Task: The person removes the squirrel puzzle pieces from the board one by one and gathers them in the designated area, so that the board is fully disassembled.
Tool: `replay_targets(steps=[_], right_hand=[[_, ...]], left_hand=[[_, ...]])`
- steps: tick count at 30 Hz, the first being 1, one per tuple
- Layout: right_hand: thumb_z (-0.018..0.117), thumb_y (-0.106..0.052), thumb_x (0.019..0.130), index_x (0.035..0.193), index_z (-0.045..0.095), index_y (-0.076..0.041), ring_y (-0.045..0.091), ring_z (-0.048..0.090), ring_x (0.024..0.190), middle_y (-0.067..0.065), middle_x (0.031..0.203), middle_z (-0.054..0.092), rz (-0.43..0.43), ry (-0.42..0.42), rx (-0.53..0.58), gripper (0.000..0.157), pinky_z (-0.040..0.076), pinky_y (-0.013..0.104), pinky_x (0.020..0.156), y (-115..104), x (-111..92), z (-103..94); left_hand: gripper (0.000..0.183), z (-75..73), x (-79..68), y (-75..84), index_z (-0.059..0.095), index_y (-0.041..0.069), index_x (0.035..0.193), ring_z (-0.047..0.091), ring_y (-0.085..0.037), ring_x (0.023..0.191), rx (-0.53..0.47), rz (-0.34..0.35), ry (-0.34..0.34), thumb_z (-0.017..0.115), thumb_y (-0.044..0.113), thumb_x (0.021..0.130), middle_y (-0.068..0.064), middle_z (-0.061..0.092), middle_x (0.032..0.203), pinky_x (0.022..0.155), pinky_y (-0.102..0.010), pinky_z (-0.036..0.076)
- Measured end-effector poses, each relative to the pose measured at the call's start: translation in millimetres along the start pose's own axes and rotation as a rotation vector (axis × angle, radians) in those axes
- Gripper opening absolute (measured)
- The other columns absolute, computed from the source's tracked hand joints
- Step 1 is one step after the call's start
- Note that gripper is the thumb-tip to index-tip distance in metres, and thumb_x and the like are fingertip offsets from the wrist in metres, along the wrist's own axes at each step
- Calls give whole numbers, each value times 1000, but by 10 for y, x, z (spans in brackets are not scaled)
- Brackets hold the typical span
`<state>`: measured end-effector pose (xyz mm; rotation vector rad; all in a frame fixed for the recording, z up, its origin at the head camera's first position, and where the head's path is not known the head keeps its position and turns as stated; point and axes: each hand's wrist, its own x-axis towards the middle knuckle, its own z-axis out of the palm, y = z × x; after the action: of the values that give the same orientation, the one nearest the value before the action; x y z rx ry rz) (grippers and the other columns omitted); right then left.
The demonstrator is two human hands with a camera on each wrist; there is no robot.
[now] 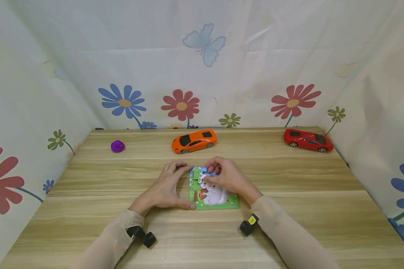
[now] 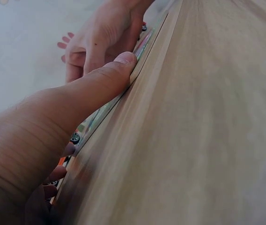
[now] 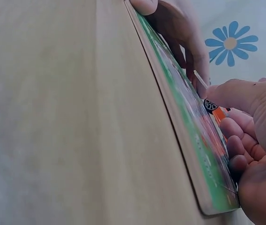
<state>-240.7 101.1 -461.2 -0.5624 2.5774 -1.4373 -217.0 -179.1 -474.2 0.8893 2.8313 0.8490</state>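
A jigsaw puzzle board point(image 1: 213, 201) with a white cartoon animal on a green ground lies flat on the table. My left hand point(image 1: 166, 186) holds its left side, thumb at the near corner and fingers by the far corner. In the left wrist view the left thumb point(image 2: 102, 82) presses the board's edge. Over the board's upper part, my right hand point(image 1: 229, 177) pinches a thin puzzle piece point(image 3: 201, 78), raised at a tilt from the surface. The right fingers point(image 3: 238, 136) hide part of the picture.
An orange toy car point(image 1: 194, 141) stands behind the board. Farther right at the back is a red toy car point(image 1: 308, 141). A small purple hat-shaped object point(image 1: 118, 146) lies at the back left. Flower-printed cloth point(image 1: 141, 67) encloses the wooden table point(image 1: 195, 243).
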Motion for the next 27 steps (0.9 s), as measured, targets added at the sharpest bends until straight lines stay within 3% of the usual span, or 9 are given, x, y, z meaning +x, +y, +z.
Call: replay_targets(steps=[10,19,27], right_hand=[[94,-15,92,125,75,-8,27,65,95,9,109,73,-45,51,55,39,55,25,80,-20,-39,-194],[93,-20,94,128,75,-8,28,59,96,9,111,71,-88,142,33,40,49,22,76,88,-229,-812],[90,-20,97,130,74,-6,34,56,98,18,115,67,-86,219,0,39,49,21,74,240,-491,-1429]], left_hand=[[137,15,3,-59,44,20,172,28,-37,159,9,-19,3,93,87,62,-13,32,174,128,-70,33],[136,24,-13,-25,45,21,171,30,-38,158,0,-24,-3,95,84,61,-13,33,173,127,-71,34],[135,18,3,-3,46,20,170,31,-39,157,8,-17,4,96,82,62,-13,33,173,126,-72,36]])
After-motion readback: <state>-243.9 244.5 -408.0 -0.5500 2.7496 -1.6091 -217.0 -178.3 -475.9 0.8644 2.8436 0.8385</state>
